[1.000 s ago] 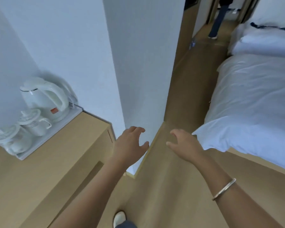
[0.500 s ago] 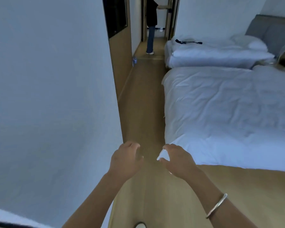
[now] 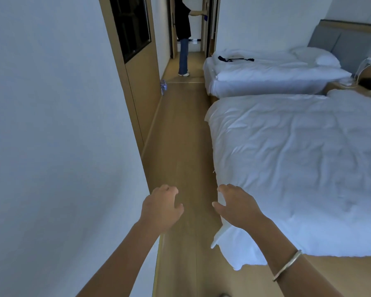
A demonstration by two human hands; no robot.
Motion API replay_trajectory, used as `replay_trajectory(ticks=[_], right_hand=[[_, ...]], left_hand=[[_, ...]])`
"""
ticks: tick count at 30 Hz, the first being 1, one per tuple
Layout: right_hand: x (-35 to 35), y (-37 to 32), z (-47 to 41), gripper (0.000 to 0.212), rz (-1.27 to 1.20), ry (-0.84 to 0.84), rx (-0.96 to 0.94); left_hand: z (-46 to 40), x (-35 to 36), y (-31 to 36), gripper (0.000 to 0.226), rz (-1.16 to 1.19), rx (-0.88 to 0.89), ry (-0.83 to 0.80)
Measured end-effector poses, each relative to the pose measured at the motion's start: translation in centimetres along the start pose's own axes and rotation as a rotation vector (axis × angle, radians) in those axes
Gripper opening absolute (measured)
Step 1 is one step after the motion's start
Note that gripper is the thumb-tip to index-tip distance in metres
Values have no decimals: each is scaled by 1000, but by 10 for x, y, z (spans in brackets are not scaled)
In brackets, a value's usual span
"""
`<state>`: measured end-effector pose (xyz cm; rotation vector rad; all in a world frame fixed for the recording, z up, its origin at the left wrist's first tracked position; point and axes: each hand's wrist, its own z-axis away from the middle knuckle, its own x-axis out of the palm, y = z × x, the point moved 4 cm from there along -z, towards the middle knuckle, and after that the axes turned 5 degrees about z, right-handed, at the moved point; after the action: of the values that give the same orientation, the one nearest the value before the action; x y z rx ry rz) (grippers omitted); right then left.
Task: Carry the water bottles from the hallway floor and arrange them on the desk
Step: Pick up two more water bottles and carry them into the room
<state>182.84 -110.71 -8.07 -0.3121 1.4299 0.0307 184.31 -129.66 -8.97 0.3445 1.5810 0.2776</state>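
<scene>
Both hands are held out empty over the wooden floor point(image 3: 180, 146) of a narrow passage between a white wall point(image 3: 58, 125) and a bed point(image 3: 298, 163). The left hand point(image 3: 161, 207) is seen w/ fingers loosely curled, nothing gripped; the right hand point(image 3: 237, 207), bangle point(image 3: 287, 267) on its wrist, is likewise relaxed and bare. The water bottles point(image 3: 163, 86) are seen far ahead, on the floor by the left wall. A person point(image 3: 183, 37) is stood in the doorway beyond.
</scene>
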Motion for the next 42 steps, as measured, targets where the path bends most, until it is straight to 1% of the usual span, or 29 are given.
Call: replay_trajectory(ticks=[4, 8, 13, 16, 20, 28, 34, 38, 42], right_hand=[[6, 9, -65, 45, -6, -23, -16], [4, 24, -147, 42, -27, -23, -43], [-14, 49, -263, 41, -19, -16, -71], [-30, 62, -332, 44, -12, -12, -78], [-44, 74, -405, 46, 5, -18, -82], [-59, 77, -548, 42, 10, -31, -109], [-65, 69, -683, 42, -46, -36, -60], [-72, 58, -775, 28, -84, -46, -3], [-83, 51, -855, 33, -112, -47, 3]], left_hand=[[-61, 7, -13, 42, 10, -18, -14], [-144, 12, -21, 41, 17, -35, -6], [-264, 8, -16, 42, 16, -38, 2], [-337, 0, -13, 42, 13, -36, 17], [-412, -6, -21, 42, 31, -59, 27], [-555, -6, -65, 42, 57, -114, 23], [-681, -10, -108, 42, 69, -107, -27], [-768, -28, -141, 42, 70, -98, -27], [-851, -44, -169, 43, 24, -100, -21]])
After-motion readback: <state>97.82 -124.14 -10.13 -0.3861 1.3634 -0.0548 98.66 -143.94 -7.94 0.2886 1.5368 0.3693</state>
